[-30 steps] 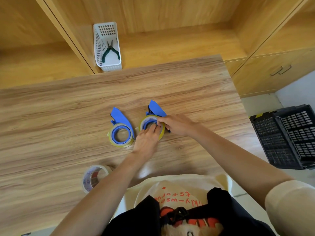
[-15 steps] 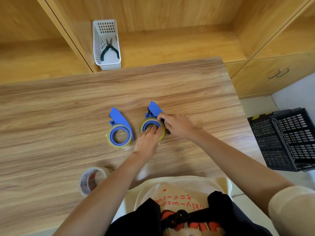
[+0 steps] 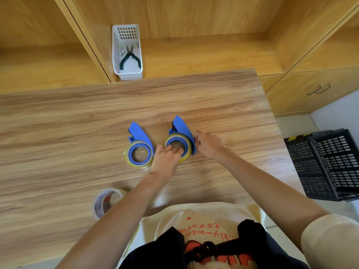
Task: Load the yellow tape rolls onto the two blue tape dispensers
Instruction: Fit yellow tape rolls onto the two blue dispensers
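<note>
Red handwritten-style lettering on the person's cream shirt, seen upside down at the near edge of the wooden table, reads partly as "tsforu" above "kly-ws"; the rest is hidden by a dark apron. The clear tape roll on the table left of the shirt bears red and blue print, too blurred to read.

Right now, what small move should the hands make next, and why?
Probably the left hand should press the right yellow roll fully down on its blue dispenser while the right hand steadies it; the left dispenser already looks loaded.
</note>
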`<state>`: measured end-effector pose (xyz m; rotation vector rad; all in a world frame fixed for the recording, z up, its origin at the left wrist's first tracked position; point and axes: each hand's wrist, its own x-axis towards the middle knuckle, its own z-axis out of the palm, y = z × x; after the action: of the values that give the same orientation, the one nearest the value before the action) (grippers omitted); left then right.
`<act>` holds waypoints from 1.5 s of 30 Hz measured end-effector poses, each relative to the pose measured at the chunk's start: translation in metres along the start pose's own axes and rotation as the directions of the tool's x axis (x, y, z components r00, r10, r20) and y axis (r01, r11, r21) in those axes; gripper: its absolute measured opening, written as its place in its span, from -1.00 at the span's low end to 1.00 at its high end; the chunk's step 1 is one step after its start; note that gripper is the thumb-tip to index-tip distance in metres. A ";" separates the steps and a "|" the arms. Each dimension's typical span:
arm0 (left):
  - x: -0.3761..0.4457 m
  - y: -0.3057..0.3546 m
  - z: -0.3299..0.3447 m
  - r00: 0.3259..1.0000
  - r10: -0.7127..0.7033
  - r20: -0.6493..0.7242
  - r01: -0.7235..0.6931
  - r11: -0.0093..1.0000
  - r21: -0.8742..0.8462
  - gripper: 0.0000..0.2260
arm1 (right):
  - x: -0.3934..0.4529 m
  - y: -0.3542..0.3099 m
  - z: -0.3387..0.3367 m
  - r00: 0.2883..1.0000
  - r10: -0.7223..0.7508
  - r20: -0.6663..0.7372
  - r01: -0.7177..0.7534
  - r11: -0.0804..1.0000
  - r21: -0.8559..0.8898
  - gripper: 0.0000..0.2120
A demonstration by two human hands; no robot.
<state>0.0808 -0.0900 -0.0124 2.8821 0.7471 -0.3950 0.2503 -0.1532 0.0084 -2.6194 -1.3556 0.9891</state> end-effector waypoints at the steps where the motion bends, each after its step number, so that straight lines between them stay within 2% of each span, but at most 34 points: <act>1: 0.001 0.001 -0.001 1.000 0.001 -0.001 -0.001 1.000 0.002 -0.62 | 0.000 -0.001 0.000 1.000 0.003 0.001 -0.003 1.000 0.017 -0.80; 6: 0.001 0.004 0.001 1.000 -0.006 -0.011 0.006 1.000 0.001 -0.63 | -0.002 -0.009 0.002 1.000 -0.003 -0.030 0.004 1.000 0.012 -0.80; 11: 0.004 0.003 0.006 1.000 0.025 -0.007 -0.025 1.000 -0.012 -0.59 | -0.003 -0.010 -0.001 1.000 0.015 -0.002 -0.015 1.000 -0.027 -0.80; 14: 0.002 -0.003 0.005 0.998 0.067 -0.018 -0.068 0.995 -0.073 -0.56 | -0.003 -0.013 -0.005 0.996 0.047 -0.075 -0.051 0.997 -0.062 -0.84; 18: -0.009 -0.025 0.000 0.973 0.029 -0.227 -0.084 0.968 -0.235 -0.65 | 0.001 -0.030 -0.007 0.967 -0.056 -0.250 0.051 0.998 -0.027 -0.83; 20: -0.014 -0.041 -0.002 0.926 -0.076 -0.369 -0.040 0.954 -0.297 -0.72 | 0.005 -0.046 -0.003 0.948 -0.153 -0.278 0.158 0.987 -0.005 -0.77; 22: -0.022 -0.059 -0.005 0.873 -0.206 -0.441 0.038 0.932 -0.361 -0.74 | 0.010 -0.066 0.007 0.933 -0.247 -0.263 0.259 0.966 0.010 -0.71; 24: -0.030 -0.077 -0.007 0.845 -0.341 -0.411 0.148 0.889 -0.434 -0.72 | 0.013 -0.087 0.017 0.932 -0.303 -0.201 0.313 0.950 0.019 -0.61; 27: -0.041 -0.100 -0.001 0.833 -0.489 -0.259 0.322 0.808 -0.493 -0.63 | 0.018 -0.114 0.030 0.950 -0.303 -0.079 0.304 0.953 -0.003 -0.54; 32: -0.049 -0.119 0.012 0.833 -0.551 -0.048 0.472 0.753 -0.459 -0.51 | 0.025 -0.143 0.046 0.961 -0.276 0.027 0.277 0.957 -0.080 -0.39; 37: -0.049 -0.122 0.017 0.830 -0.556 0.046 0.510 0.721 -0.470 -0.58 | 0.028 -0.150 0.053 0.977 -0.208 0.054 0.212 0.971 -0.107 -0.33; 41: -0.048 -0.121 0.018 0.826 -0.562 0.034 0.508 0.718 -0.475 -0.59 | 0.030 -0.156 0.055 0.986 -0.163 0.036 0.167 0.975 -0.150 -0.31; 45: -0.050 -0.120 0.013 0.820 -0.571 -0.027 0.471 0.701 -0.535 -0.60 | 0.029 -0.156 0.057 0.991 -0.131 0.026 0.133 0.989 -0.072 -0.33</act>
<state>-0.0234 -0.0120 -0.0183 2.1805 1.4691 0.0454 0.1184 -0.0493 -0.0049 -2.5364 -1.5759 0.9696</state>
